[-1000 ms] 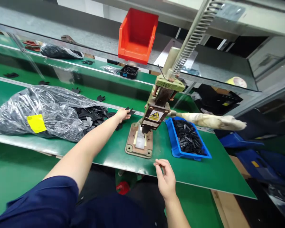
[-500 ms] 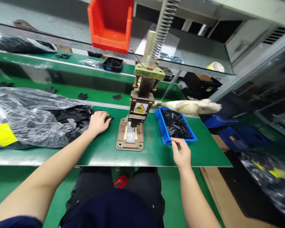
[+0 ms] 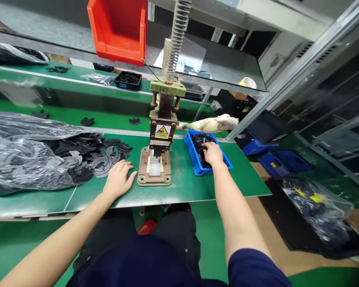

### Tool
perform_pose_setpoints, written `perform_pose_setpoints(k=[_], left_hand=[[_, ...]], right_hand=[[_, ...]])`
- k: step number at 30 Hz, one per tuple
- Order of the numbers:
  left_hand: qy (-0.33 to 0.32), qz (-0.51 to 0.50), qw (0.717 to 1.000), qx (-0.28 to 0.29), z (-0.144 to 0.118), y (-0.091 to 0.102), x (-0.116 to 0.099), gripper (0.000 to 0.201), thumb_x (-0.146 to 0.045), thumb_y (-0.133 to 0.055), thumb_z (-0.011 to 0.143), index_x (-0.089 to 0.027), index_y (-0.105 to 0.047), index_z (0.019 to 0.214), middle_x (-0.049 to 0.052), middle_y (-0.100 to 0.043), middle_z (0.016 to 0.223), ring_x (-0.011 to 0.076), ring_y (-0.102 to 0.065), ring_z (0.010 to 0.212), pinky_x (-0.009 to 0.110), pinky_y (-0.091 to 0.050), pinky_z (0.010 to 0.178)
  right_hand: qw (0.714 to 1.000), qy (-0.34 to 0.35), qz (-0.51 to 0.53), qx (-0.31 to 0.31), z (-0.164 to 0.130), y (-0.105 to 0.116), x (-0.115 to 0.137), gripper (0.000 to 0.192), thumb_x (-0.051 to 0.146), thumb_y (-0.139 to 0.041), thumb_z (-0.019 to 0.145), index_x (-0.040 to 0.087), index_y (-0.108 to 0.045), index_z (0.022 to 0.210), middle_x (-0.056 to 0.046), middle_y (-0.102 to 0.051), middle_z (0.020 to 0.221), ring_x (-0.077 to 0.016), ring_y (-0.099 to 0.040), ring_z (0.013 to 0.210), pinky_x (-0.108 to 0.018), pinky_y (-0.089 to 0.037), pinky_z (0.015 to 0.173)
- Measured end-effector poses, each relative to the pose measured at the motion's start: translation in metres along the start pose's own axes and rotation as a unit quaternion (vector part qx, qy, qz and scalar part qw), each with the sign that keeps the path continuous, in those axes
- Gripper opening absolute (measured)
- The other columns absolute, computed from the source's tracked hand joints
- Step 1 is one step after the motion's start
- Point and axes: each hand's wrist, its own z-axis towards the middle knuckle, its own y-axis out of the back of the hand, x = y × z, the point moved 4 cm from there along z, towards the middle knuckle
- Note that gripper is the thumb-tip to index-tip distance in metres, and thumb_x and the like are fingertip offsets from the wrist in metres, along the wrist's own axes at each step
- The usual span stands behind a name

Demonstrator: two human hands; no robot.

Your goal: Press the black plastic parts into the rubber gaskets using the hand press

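Note:
My left hand (image 3: 119,180) lies open, palm down, on the green bench at the near edge of a heap of flat black curved pieces (image 3: 103,161). Its thumb points away from the fingers toward the press base. These pieces spill from a clear plastic bag (image 3: 26,155) on the left. My right hand (image 3: 213,153) reaches into a blue bin (image 3: 199,170) of small black parts (image 3: 197,145). Its fingers are bent down among them; whatever they grip is too small to make out. Between my hands stands a hand press (image 3: 161,131) with a white block (image 3: 154,167) on its base.
The press's cloth-wrapped lever (image 3: 211,124) sticks out to the right, above the blue bin's far edge. A red bin (image 3: 118,36) hangs over the bench from the shelf. Loose curved pieces (image 3: 87,121) lie behind the press line, and a black tray (image 3: 128,81) stands farther back.
My right hand has moved from the blue bin's near rim into its parts. My left hand has come nearer to me, and curved pieces now lie spread beside it. The view has shifted right.

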Motion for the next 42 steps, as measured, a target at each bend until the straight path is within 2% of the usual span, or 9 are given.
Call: perform_pose_setpoints(k=[7, 13, 17, 20, 23, 26, 30, 38, 42], left_hand=[[-0.009, -0.006, 1.000, 0.014, 0.000, -0.003, 0.000, 0.034, -0.048, -0.058, 0.097, -0.023, -0.074, 0.113, 0.014, -0.072, 0.138, 0.0382, -0.054, 0.147, 0.055, -0.041, 0.123], [-0.014, -0.029, 0.999, -0.003, 0.001, 0.003, 0.000, 0.032, -0.047, -0.058, 0.099, -0.022, -0.072, 0.113, 0.015, -0.072, 0.136, 0.0369, -0.055, 0.146, 0.053, -0.041, 0.123], [-0.018, -0.068, 0.994, -0.081, -0.002, 0.024, -0.015, 0.029, -0.043, -0.061, 0.100, -0.021, -0.070, 0.117, 0.015, -0.073, 0.134, 0.0346, -0.060, 0.139, 0.054, -0.044, 0.121], [-0.080, -0.125, 0.980, -0.134, -0.009, 0.047, -0.052, 0.027, -0.037, -0.068, 0.098, -0.023, -0.069, 0.121, 0.013, -0.076, 0.127, 0.0318, -0.066, 0.130, 0.053, -0.049, 0.116], [-0.159, -0.182, 0.964, -0.112, -0.015, 0.063, -0.097, 0.033, -0.032, -0.072, 0.097, -0.026, -0.066, 0.129, 0.010, -0.077, 0.125, 0.0294, -0.069, 0.126, 0.050, -0.054, 0.110], [-0.192, -0.210, 0.955, -0.084, -0.019, 0.071, -0.124, 0.040, -0.032, -0.073, 0.098, -0.026, -0.064, 0.136, 0.011, -0.076, 0.127, 0.0283, -0.071, 0.122, 0.048, -0.055, 0.106], [-0.192, -0.216, 0.955, -0.066, -0.024, 0.073, -0.129, 0.038, -0.032, -0.073, 0.099, -0.025, -0.065, 0.135, 0.011, -0.078, 0.123, 0.0274, -0.073, 0.116, 0.047, -0.056, 0.102], [-0.197, -0.228, 0.952, -0.051, -0.027, 0.073, -0.129, 0.032, -0.030, -0.074, 0.097, -0.024, -0.067, 0.128, 0.010, -0.079, 0.117, 0.0260, -0.074, 0.112, 0.045, -0.054, 0.099], [-0.155, -0.252, 0.955, -0.010, -0.027, 0.072, -0.130, 0.024, -0.034, -0.074, 0.098, -0.023, -0.070, 0.118, 0.008, -0.081, 0.110, 0.0243, -0.074, 0.102, 0.043, -0.051, 0.095]], right_hand=[[1.000, -0.006, -0.031, -0.002, -0.010, 0.009, -0.008, 0.037, 0.048, -0.064, 0.099, 0.019, -0.068, 0.122, -0.009, -0.069, 0.131, -0.0214, -0.065, 0.123, -0.049, -0.056, 0.111], [0.996, 0.012, 0.015, -0.084, -0.036, 0.037, -0.005, 0.028, 0.034, -0.053, 0.101, 0.021, -0.075, 0.114, -0.013, -0.076, 0.116, -0.0249, -0.068, 0.111, -0.045, -0.056, 0.102], [0.980, 0.105, 0.085, -0.147, -0.076, 0.048, 0.037, 0.031, 0.038, -0.053, 0.102, 0.020, -0.073, 0.118, -0.012, -0.078, 0.116, -0.0235, -0.071, 0.109, -0.044, -0.058, 0.102], [0.954, 0.206, 0.150, -0.157, -0.119, 0.041, 0.089, 0.023, 0.035, -0.062, 0.099, 0.023, -0.073, 0.116, -0.009, -0.080, 0.111, -0.0211, -0.074, 0.103, -0.042, -0.061, 0.097], [0.921, 0.288, 0.212, -0.153, -0.158, 0.031, 0.138, 0.022, 0.027, -0.071, 0.094, 0.025, -0.070, 0.116, -0.005, -0.081, 0.104, -0.0187, -0.074, 0.095, -0.038, -0.062, 0.089], [0.893, 0.335, 0.260, -0.151, -0.180, 0.023, 0.171, 0.036, 0.021, -0.075, 0.091, 0.026, -0.064, 0.124, -0.004, -0.081, 0.104, -0.0183, -0.074, 0.093, -0.037, -0.063, 0.084], [0.874, 0.363, 0.283, -0.156, -0.188, 0.016, 0.188, 0.052, 0.019, -0.078, 0.088, 0.025, -0.056, 0.135, -0.004, -0.081, 0.102, -0.0193, -0.074, 0.091, -0.038, -0.063, 0.082], [0.864, 0.386, 0.276, -0.168, -0.192, 0.009, 0.191, 0.067, 0.019, -0.077, 0.089, 0.023, -0.048, 0.149, -0.006, -0.081, 0.104, -0.0202, -0.075, 0.092, -0.039, -0.062, 0.080], [0.865, 0.387, 0.269, -0.171, -0.192, 0.008, 0.189, 0.072, 0.019, -0.077, 0.089, 0.022, -0.045, 0.154, -0.007, -0.081, 0.105, -0.0210, -0.075, 0.094, -0.039, -0.062, 0.080]])
